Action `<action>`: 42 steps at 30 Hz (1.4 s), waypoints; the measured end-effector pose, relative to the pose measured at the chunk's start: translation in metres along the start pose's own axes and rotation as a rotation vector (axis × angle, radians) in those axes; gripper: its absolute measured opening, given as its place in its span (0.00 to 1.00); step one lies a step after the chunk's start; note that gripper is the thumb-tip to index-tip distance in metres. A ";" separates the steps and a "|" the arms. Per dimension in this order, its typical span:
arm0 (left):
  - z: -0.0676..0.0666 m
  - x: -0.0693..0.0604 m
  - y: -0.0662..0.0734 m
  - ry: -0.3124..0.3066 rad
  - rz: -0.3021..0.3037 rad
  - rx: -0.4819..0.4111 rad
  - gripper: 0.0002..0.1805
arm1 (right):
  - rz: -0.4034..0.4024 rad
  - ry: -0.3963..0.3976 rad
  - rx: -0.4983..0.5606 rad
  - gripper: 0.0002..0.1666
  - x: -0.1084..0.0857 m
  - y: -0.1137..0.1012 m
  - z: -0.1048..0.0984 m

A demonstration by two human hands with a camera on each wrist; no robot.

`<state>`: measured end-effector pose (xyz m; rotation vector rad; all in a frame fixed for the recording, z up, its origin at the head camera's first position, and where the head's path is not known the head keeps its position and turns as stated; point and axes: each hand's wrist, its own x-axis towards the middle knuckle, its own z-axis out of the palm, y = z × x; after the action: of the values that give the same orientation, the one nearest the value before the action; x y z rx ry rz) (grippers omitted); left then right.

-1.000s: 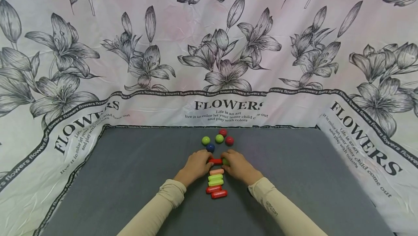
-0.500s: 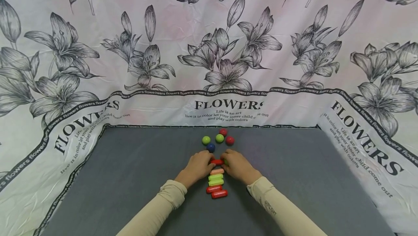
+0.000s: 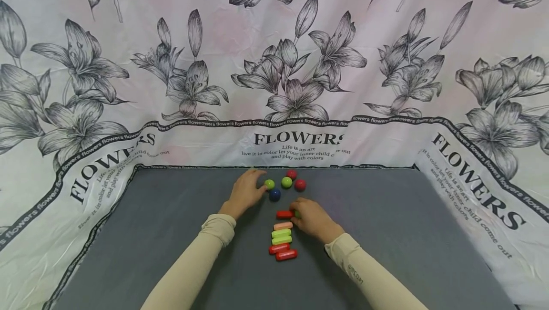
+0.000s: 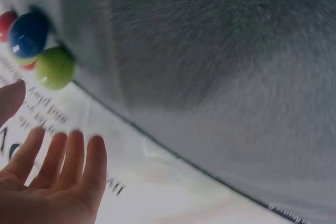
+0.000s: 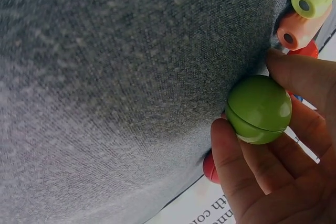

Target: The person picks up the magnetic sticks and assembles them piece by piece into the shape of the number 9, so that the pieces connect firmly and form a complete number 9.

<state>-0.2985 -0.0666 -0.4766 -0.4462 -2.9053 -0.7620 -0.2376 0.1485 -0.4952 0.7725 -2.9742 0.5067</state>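
My left hand (image 3: 246,192) is beside a light green ball (image 3: 269,184), thumb and fingers spread around its left side. In the left wrist view the fingers (image 4: 74,156) stand apart from that ball (image 4: 54,68), with a gap between. A blue ball (image 3: 275,195) lies just right of the left thumb. My right hand (image 3: 314,218) holds a green ball (image 5: 259,109) between thumb and fingers, at the right end of a red stick (image 3: 284,214). The far end of that stick is partly hidden by the hand.
Beyond the hands lie another light green ball (image 3: 286,182) and two red balls (image 3: 300,185). Nearer stand an orange stick (image 3: 283,225), two yellow-green sticks (image 3: 281,236) and two red sticks (image 3: 286,255) in a column on the grey table (image 3: 171,233). A flowered cloth hangs behind.
My left hand has let go of the red stick's left end and moved away and leftward to the light green ball. My right hand has stayed at the green ball.
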 end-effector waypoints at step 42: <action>0.016 0.002 -0.029 -0.050 0.004 -0.192 0.21 | 0.007 -0.007 -0.022 0.08 -0.002 -0.001 -0.003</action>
<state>-0.3100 -0.0826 -0.5037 -0.4954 -2.8871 -1.0489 -0.2355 0.1496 -0.4927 0.7638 -2.9845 0.4716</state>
